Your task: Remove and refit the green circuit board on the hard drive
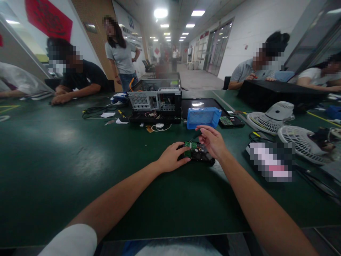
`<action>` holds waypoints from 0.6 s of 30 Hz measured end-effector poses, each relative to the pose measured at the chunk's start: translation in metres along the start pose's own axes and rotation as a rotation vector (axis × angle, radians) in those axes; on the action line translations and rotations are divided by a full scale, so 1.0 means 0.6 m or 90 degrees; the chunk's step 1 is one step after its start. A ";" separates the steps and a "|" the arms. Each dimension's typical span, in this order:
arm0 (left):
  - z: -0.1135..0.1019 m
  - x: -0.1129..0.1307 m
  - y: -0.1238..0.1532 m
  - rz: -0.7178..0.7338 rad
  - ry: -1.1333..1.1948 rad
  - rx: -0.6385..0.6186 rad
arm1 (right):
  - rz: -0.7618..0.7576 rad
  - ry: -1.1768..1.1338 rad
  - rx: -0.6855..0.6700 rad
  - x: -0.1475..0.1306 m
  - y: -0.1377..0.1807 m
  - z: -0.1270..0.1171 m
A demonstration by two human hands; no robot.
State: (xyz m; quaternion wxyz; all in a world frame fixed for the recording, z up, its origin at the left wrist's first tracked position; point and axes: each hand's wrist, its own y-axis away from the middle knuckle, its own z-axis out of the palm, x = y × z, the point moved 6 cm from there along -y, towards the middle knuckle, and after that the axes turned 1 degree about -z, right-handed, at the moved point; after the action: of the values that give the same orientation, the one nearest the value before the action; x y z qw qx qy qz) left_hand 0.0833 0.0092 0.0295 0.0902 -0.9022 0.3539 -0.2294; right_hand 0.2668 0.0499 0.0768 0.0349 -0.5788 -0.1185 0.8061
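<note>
In front of me on the table lies a black electronic device (205, 156) with its casing off, showing a green circuit board (191, 145). My left hand (173, 158) grips its left end, fingers over the top and thumb along the near edge. Above the device's right half, my right hand (213, 140) is closed in a pinch on a dark slim tool (196, 135) that looks like a screwdriver. Its tip points down toward the board; whether it touches cannot be made out. A blue plastic tray (204, 118) stands just behind the device.
An opened computer case (156, 99) stands beyond, with a dark flat panel (204, 104) beside it. Another circuit board (231, 121) lies right of the tray. White fan parts (266, 117) and cables (317, 179) are at the right. People sit across the green table (80, 185).
</note>
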 end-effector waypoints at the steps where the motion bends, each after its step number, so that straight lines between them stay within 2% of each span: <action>1: 0.000 0.000 0.000 0.001 0.000 0.000 | 0.000 -0.004 -0.006 0.001 0.000 0.001; 8: 0.002 -0.003 0.000 0.005 0.002 0.001 | 0.003 -0.032 -0.023 0.001 0.002 0.005; 18: 0.000 -0.001 0.001 -0.003 -0.005 -0.005 | -0.015 0.039 0.021 -0.004 -0.001 -0.006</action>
State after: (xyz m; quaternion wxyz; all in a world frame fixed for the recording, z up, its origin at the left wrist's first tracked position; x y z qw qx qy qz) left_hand 0.0828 0.0093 0.0289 0.0877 -0.9040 0.3527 -0.2251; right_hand 0.2709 0.0505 0.0778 0.0574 -0.6012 -0.1112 0.7893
